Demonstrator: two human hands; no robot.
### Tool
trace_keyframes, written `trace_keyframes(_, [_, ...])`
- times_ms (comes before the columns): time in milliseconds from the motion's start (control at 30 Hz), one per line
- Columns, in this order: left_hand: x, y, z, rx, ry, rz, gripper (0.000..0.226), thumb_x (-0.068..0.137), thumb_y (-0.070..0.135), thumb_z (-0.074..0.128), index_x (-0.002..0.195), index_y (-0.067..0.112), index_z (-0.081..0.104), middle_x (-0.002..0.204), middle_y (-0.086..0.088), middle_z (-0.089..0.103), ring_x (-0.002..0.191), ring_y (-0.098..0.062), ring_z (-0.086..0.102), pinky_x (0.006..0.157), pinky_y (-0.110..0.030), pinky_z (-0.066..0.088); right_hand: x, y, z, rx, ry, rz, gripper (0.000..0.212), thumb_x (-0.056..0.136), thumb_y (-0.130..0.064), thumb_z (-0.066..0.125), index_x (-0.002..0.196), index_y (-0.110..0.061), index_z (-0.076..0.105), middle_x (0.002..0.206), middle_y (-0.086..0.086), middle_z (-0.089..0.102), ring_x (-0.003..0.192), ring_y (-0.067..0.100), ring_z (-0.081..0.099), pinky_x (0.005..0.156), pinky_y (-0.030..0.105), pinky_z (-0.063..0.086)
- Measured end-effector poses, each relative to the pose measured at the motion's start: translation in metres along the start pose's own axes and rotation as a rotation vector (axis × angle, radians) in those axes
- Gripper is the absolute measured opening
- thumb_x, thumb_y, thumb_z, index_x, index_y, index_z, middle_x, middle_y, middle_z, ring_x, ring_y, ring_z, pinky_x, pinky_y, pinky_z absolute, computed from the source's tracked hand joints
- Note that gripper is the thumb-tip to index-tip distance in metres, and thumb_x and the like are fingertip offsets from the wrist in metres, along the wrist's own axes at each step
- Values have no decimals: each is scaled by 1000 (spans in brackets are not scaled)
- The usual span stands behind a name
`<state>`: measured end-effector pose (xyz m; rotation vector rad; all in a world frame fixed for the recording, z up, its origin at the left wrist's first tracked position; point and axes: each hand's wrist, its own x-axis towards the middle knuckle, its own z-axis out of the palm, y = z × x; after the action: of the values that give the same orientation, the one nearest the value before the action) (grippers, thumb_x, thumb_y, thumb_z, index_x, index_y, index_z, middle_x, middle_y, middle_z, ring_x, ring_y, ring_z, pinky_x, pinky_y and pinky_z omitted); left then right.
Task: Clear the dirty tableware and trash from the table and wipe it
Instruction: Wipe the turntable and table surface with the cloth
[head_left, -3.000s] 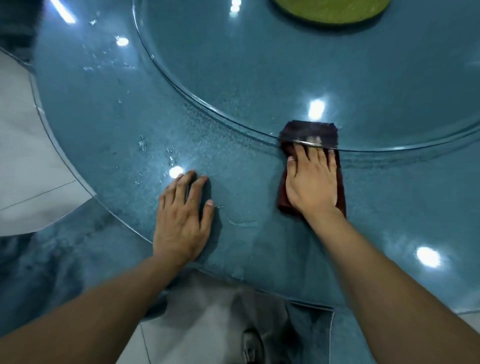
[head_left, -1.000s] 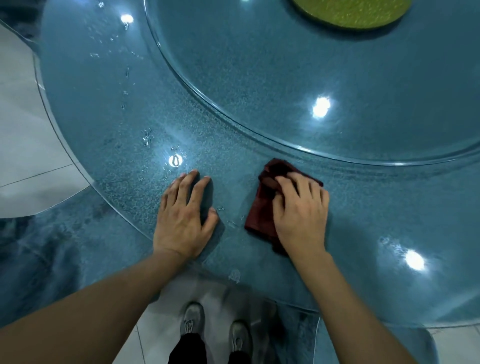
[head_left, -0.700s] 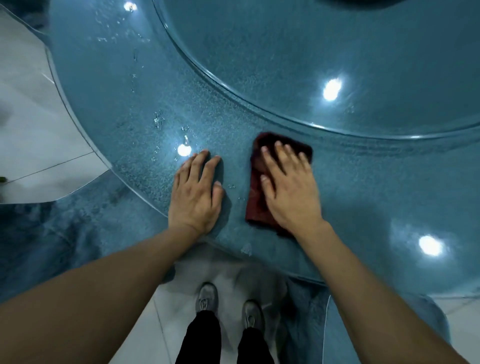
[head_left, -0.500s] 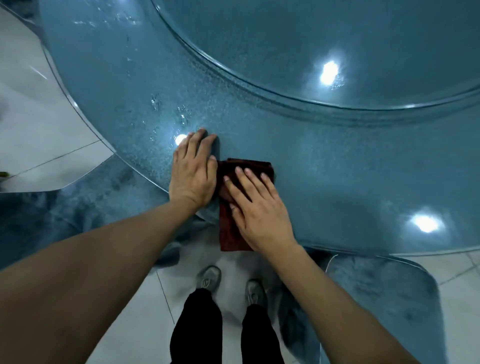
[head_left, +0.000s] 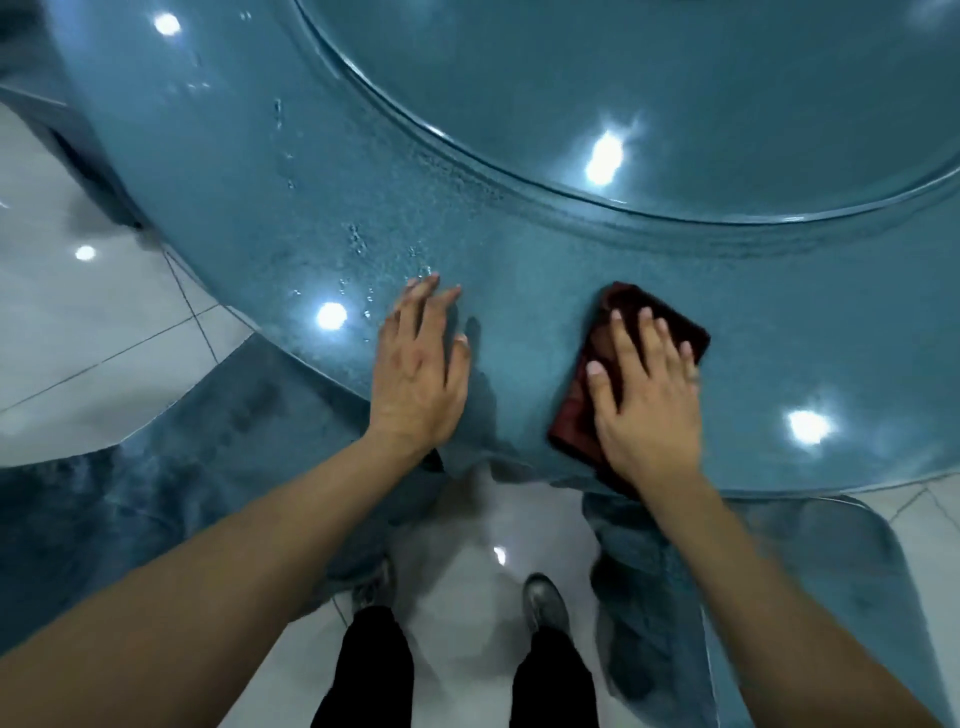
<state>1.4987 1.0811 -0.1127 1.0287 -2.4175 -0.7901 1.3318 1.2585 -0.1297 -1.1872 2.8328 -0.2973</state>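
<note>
R hand (head_left: 647, 400) flat on the cloth (head_left: 582, 410), fingers straight and spread, pressing it onto the table (head_left: 545, 291). No grip, just palm + fingers on top. Cloth is dark red, folded, sits near the table's front edge, its near end at or just over the rim, can't tell which. L hand (head_left: 418, 374) also flat, fingers together and straight, palm down on bare tabletop, holding nothing; looks like a brace.

Step, my read: wipe phase. No dishes or trash in view, so clearing prob done, at least for this section.

Next move prob needs: push cloth left toward the water drops (head_left: 358, 244) just beyond the L fingertips, w/ steady downward pressure so the cloth doesn't bunch. L hand sits in that path, so it'd have to lift or shift first.

Surface: glossy teal top, speckled, wet patch on the left, ceiling light glare in several spots. Raised glass turntable (head_left: 649, 93) on the centre, its rim just past the cloth.

Room: pale tiled floor (head_left: 78, 322), person's shoes (head_left: 543, 605) + dark trousers below the table edge.
</note>
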Motion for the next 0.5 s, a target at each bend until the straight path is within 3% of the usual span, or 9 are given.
trace_keyframes(133, [15, -78, -52, 225, 44, 31, 51, 98, 27, 40, 145, 10, 47, 152, -15, 44, 140, -34, 39, 119, -44, 26, 0, -121, 28, 38, 39, -26, 58, 102, -46, 35, 157, -26, 32, 164, 5, 27, 152, 22, 21, 125, 44, 12])
trace_keyframes(200, [24, -119, -76, 327, 52, -3, 53, 101, 32, 37, 150, 13, 40, 156, -16, 38, 140, -38, 38, 118, -49, 28, 2, -145, 33, 41, 42, -40, 57, 103, -43, 36, 157, -27, 31, 164, 4, 26, 153, 21, 20, 125, 43, 13])
trace_keyframes(333, [52, -170, -108, 399, 35, -72, 59, 99, 36, 31, 155, 16, 31, 161, -19, 28, 145, -42, 30, 119, -51, 22, 7, -106, 30, 29, 38, -69, 54, 104, -38, 34, 156, -25, 33, 163, 6, 28, 151, 23, 25, 124, 45, 18])
trace_keyframes(433, [77, -188, -118, 429, -28, -95, 60, 100, 41, 24, 157, 19, 27, 165, -16, 21, 152, -39, 17, 124, -52, 12, 26, -41, 19, 8, 106, 233, 56, 101, -35, 32, 152, -14, 40, 158, 20, 34, 143, 38, 36, 119, 54, 25])
trace_keyframes(500, [83, -191, -115, 441, -49, -68, 60, 102, 44, 21, 157, 20, 27, 166, -12, 20, 154, -36, 13, 126, -49, 5, 35, -15, 11, 5, 125, 396, 59, 100, -34, 31, 154, -12, 37, 158, 23, 32, 145, 39, 32, 120, 55, 21])
